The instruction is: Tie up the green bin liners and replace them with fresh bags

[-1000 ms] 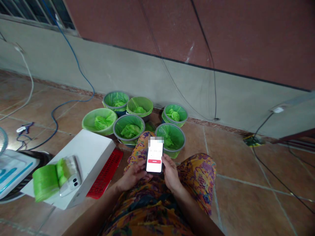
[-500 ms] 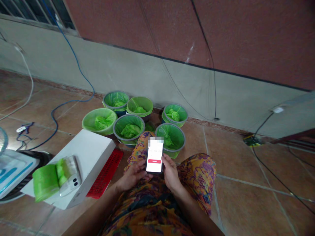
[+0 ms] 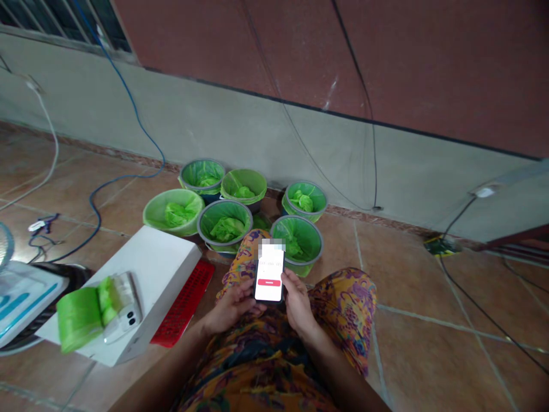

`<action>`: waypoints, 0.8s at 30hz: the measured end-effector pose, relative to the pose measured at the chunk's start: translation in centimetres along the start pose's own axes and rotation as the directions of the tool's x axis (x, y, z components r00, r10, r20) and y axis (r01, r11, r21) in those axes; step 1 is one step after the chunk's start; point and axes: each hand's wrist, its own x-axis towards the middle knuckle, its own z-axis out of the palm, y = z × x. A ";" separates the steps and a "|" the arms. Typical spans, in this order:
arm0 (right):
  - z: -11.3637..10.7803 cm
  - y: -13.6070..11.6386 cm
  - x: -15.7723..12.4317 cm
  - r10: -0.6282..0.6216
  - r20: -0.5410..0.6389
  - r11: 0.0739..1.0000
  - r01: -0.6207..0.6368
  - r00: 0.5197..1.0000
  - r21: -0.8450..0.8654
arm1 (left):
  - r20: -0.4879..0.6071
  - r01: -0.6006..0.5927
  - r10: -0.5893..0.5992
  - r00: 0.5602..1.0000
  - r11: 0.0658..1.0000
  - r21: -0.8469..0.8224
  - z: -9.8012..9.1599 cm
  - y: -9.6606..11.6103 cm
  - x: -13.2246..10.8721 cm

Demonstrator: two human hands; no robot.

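A lit smartphone with a white screen and a red bar is held upright over my lap. My left hand cups its lower left side, fingers wrapped round it. Gripping the right edge is my right hand, thumb near the screen. Both rest above my knees in patterned yellow and purple cloth. Beyond the phone stand several small buckets lined with green bags, grouped against the wall.
At my left a white box carries a roll of green bags and a second phone. A red keyboard lies beside it. Blue and white cables trail over the tiled floor; black wires run at the right.
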 end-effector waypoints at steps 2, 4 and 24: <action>0.0 0.0 0.0 0.002 0.001 1.000 -0.002 1.000 -0.001 | 0.002 -0.002 0.002 1.000 1.000 0.000 0.0 0.0 0.0; 0.0 0.0 0.0 0.003 0.001 1.000 -0.003 1.000 -0.001 | 0.006 -0.004 0.004 1.000 1.000 0.000 -0.1 0.0 0.0; 0.1 -0.1 0.0 -0.012 0.057 1.000 0.011 0.998 0.006 | 0.000 -0.015 0.015 1.000 1.000 -0.021 -0.1 -0.1 -0.1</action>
